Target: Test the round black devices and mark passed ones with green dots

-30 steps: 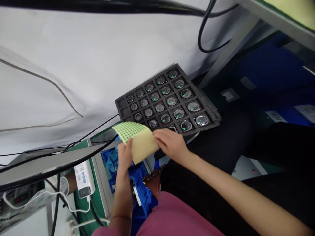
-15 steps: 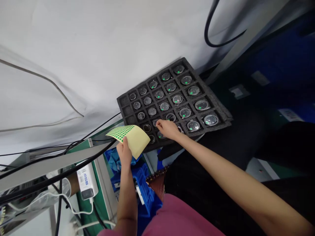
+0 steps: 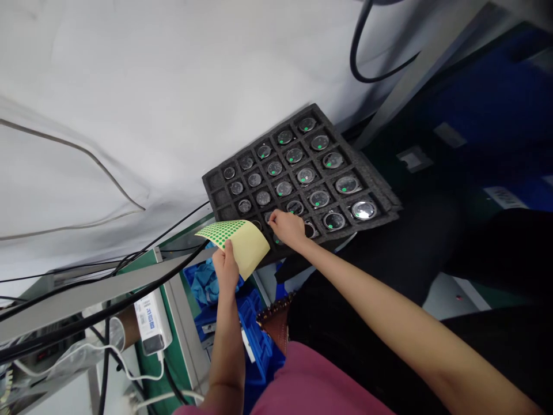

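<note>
Pinched in my left hand (image 3: 225, 266) is a curved, pale yellow sheet of small round green stickers (image 3: 248, 246). It overhangs the near left corner of a dark foam tray (image 3: 222, 213). Round watch heads (image 3: 306, 176) sit in the tray's square compartments, many with a green dot on the glass; several toward the left show none. My right hand (image 3: 288, 229) is over the near rows, its thumb and forefinger pressed together at one compartment. Whatever may be between those fingertips is too small to see, and the hand partly covers the watch heads beneath.
Below the sheet are blue bins (image 3: 254, 334) with crumpled blue material (image 3: 205, 285). A white boxed device (image 3: 152, 323) with a plugged cable stands at the left, near thick black cables (image 3: 99, 314). White sheeting (image 3: 173, 86) hangs behind the tray.
My left hand and the sticker sheet have moved slightly right, closer to my right hand. The sheet now covers more of the near left compartments. My right hand stays over nearly the same spot.
</note>
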A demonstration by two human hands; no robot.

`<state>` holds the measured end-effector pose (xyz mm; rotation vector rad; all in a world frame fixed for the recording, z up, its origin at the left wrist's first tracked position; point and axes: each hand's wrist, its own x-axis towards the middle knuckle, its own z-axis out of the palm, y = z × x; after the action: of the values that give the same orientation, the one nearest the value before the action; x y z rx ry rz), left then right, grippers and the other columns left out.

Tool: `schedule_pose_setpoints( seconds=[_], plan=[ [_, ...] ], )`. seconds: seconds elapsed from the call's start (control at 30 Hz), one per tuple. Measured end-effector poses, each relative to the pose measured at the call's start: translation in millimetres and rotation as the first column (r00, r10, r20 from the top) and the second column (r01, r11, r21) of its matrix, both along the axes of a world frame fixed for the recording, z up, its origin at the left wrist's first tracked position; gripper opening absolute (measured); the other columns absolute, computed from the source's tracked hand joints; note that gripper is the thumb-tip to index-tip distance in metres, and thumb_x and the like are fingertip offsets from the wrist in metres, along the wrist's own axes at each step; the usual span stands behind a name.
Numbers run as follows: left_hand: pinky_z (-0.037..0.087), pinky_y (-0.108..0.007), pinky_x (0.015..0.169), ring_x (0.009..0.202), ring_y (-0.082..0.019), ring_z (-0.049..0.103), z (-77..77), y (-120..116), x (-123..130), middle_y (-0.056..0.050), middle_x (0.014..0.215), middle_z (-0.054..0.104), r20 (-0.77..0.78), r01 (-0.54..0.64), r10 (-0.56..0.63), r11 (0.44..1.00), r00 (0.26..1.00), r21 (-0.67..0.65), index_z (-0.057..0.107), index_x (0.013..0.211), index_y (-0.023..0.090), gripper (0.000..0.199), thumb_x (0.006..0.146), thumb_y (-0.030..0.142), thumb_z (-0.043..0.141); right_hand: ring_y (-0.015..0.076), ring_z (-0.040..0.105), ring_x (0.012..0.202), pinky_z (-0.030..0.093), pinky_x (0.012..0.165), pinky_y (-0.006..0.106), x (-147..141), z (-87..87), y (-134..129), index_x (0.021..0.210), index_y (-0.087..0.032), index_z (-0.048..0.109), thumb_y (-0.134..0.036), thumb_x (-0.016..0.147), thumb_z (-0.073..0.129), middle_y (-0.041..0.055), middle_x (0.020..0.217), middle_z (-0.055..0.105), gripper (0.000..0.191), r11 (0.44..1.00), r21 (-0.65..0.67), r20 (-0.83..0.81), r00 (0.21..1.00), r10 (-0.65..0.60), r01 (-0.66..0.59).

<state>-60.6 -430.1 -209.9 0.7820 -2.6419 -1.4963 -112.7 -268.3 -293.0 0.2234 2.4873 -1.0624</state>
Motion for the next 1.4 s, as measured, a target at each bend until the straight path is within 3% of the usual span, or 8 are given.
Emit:
schedule_pose_setpoints(
  seconds=[0.13, 0.23, 0.37, 0.43, 0.77, 1.07, 1.27, 1.4],
  plan=[
    [0.034, -0.024, 0.045, 0.048, -0.013, 0.045, 8.0, 9.3, 3.4, 0.001, 0.050, 0.048, 0.024, 0.041, -0.042, 0.998, 0.999, 0.053, 0.056, 0.055, 0.016, 0.046, 0.072, 0.058, 0.061, 0.0179, 0.065, 0.070, 0.047, 0.064, 0.027, 8.1, 17.5, 13.8, 0.096, -0.017, 0.063, -0.024, 0.090, 0.053, 0.0041, 0.074, 0.070, 0.013, 0.992, -0.106, -0.096, 0.992, -0.076, 0.066],
    [0.029, -0.022, 0.042, 0.044, -0.010, 0.038, 14.4, 18.7, 5.6, 0.002, 0.047, 0.044, 0.045, 0.093, -0.097, 0.992, 0.994, 0.089, 0.050, 0.049, 0.016, 0.048, 0.069, 0.058, 0.065, 0.0169, 0.064, 0.083, 0.049, 0.077, 0.028, 27.0, 42.2, 25.8, 0.092, -0.019, 0.065, -0.024, 0.091, 0.052, 0.0048, 0.088, 0.070, 0.014, 0.975, -0.221, -0.276, 0.959, -0.060, -0.002],
    [0.024, -0.021, 0.041, 0.044, -0.007, 0.030, 23.5, 32.9, 7.3, 0.004, 0.045, 0.038, 0.055, 0.187, -0.194, 0.976, 0.979, 0.115, 0.045, 0.046, 0.016, 0.052, 0.069, 0.058, 0.065, 0.0205, 0.060, 0.092, 0.048, 0.085, 0.035, 48.5, 68.9, 28.1, 0.093, -0.018, 0.068, -0.023, 0.091, 0.055, 0.0065, 0.096, 0.071, 0.014, 0.917, -0.323, -0.682, 0.729, -0.056, -0.232],
    [0.023, -0.021, 0.042, 0.045, -0.007, 0.028, 28.1, 38.5, 8.3, 0.004, 0.046, 0.037, 0.054, 0.235, -0.243, 0.964, 0.969, 0.121, 0.044, 0.046, 0.016, 0.051, 0.071, 0.057, 0.064, 0.0205, 0.059, 0.089, 0.048, 0.081, 0.035, 52.2, 75.2, 25.9, 0.093, -0.017, 0.069, -0.023, 0.093, 0.054, 0.0065, 0.095, 0.072, 0.016, 0.915, -0.312, -0.756, 0.650, -0.075, -0.257],
    [0.021, -0.025, 0.046, 0.048, -0.009, 0.029, 37.5, 45.9, 9.8, 0.002, 0.049, 0.038, 0.028, 0.335, -0.338, 0.939, 0.941, 0.073, 0.043, 0.048, 0.017, 0.050, 0.083, 0.050, 0.054, 0.0181, 0.059, 0.082, 0.044, 0.083, 0.035, 53.1, 82.5, 27.9, 0.088, -0.020, 0.070, -0.018, 0.095, 0.048, 0.0020, 0.093, 0.075, 0.023, 0.958, -0.064, -0.858, 0.505, 0.090, -0.280],
    [0.022, -0.026, 0.047, 0.048, -0.010, 0.031, 35.2, 40.7, 7.6, 0.002, 0.048, 0.040, 0.043, 0.366, -0.369, 0.929, 0.929, 0.056, 0.046, 0.047, 0.017, 0.049, 0.083, 0.048, 0.055, 0.0172, 0.061, 0.075, 0.043, 0.076, 0.032, 47.9, 78.2, 24.5, 0.085, -0.020, 0.067, -0.021, 0.096, 0.049, 0.0027, 0.081, 0.074, 0.022, 0.961, -0.125, -0.817, 0.575, 0.041, -0.246],
    [0.024, -0.024, 0.045, 0.046, -0.009, 0.033, 26.8, 35.3, 3.1, 0.002, 0.047, 0.041, 0.072, 0.243, -0.248, 0.968, 0.966, 0.063, 0.044, 0.047, 0.018, 0.050, 0.079, 0.052, 0.057, 0.0170, 0.062, 0.080, 0.044, 0.080, 0.032, 47.6, 69.9, 20.0, 0.086, -0.019, 0.068, -0.019, 0.095, 0.049, 0.0037, 0.092, 0.075, 0.021, 0.950, -0.102, -0.856, 0.513, 0.067, -0.294],
    [0.025, -0.023, 0.042, 0.043, -0.010, 0.035, 10.2, 15.6, -9.9, 0.002, 0.045, 0.042, 0.077, 0.059, -0.061, 0.998, 0.995, 0.031, 0.043, 0.048, 0.018, 0.051, 0.079, 0.057, 0.054, 0.0169, 0.063, 0.088, 0.046, 0.082, 0.029, 25.5, 41.2, 17.6, 0.087, -0.019, 0.070, -0.023, 0.093, 0.050, 0.0063, 0.099, 0.073, 0.020, 0.948, -0.276, -0.603, 0.797, -0.045, -0.156]
  ],
)
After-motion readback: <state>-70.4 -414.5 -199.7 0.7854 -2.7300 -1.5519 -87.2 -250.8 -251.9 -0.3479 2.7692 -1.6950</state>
